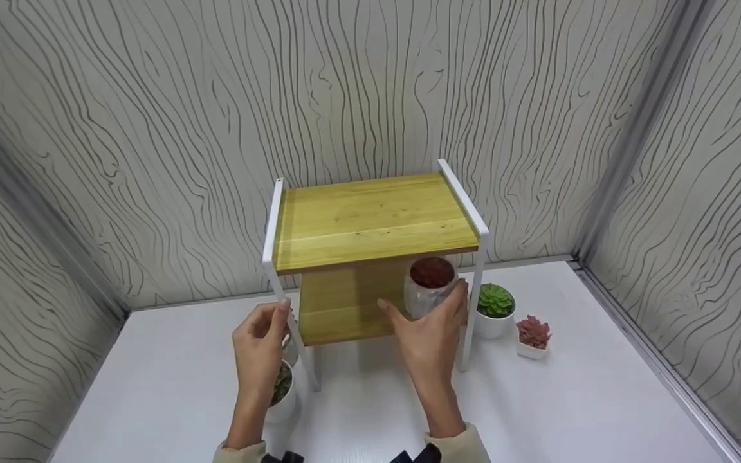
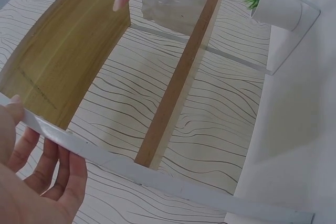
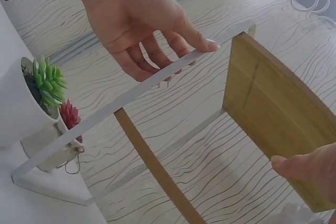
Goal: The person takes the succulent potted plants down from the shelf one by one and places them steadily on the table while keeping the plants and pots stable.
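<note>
A two-tier wooden shelf rack [image 1: 370, 218] with a white frame stands on the white table. My left hand [image 1: 264, 341] pinches its left front post, thumb on one side and curled fingers behind, as the left wrist view shows. On the lower board sits a pale, translucent-looking pot [image 1: 423, 302] with a dark red top, also seen as a lumpy pot [image 2: 176, 3] in the left wrist view. My right hand [image 1: 431, 341] reaches round it with spread fingers. The thumb [image 3: 294, 166] stands apart from the pot; the other fingers lie along its right side, partly hidden.
Right of the rack stand a green succulent [image 1: 494, 301] in a white pot and a small pink succulent [image 1: 533, 333]. By the left post is another potted plant [image 1: 282, 386]. A red succulent [image 3: 69, 114] shows beside a green one [image 3: 48, 80]. Patterned walls enclose the table.
</note>
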Available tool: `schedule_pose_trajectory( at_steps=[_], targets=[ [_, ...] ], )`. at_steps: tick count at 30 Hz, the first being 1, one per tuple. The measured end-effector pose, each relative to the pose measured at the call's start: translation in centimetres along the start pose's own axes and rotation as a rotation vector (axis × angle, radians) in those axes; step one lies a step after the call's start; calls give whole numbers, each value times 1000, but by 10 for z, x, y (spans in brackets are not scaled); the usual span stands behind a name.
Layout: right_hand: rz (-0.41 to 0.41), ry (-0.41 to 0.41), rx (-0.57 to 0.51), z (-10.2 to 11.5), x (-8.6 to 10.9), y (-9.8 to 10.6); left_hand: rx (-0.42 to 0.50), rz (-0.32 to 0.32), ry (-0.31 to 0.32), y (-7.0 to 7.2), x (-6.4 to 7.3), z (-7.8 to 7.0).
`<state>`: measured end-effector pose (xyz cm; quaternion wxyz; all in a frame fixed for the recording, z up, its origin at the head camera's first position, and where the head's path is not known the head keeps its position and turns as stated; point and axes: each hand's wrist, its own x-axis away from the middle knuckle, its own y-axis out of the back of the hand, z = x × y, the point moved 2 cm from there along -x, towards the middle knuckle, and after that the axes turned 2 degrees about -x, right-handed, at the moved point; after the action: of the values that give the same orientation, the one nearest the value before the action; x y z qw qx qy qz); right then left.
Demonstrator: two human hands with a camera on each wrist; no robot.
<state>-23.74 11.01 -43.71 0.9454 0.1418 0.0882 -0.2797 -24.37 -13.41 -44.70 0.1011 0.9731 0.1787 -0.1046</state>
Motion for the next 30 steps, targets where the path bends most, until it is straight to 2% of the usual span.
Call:
schedule_pose_trajectory(
  at_steps=[7, 19, 24, 30],
  targets=[
    [-109, 50, 0, 3, -12, -5, -12, 0, 19, -2, -2, 2],
    [-256, -32, -6, 10, -17, -12, 4, -6, 20, 0, -2, 4],
    [-312, -19, -9, 6, -14, -22, 11, -4, 26, 0, -2, 5],
    [-362, -22, 27, -2, -15, -30, -13, -11, 4, 0, -2, 3]
  ],
)
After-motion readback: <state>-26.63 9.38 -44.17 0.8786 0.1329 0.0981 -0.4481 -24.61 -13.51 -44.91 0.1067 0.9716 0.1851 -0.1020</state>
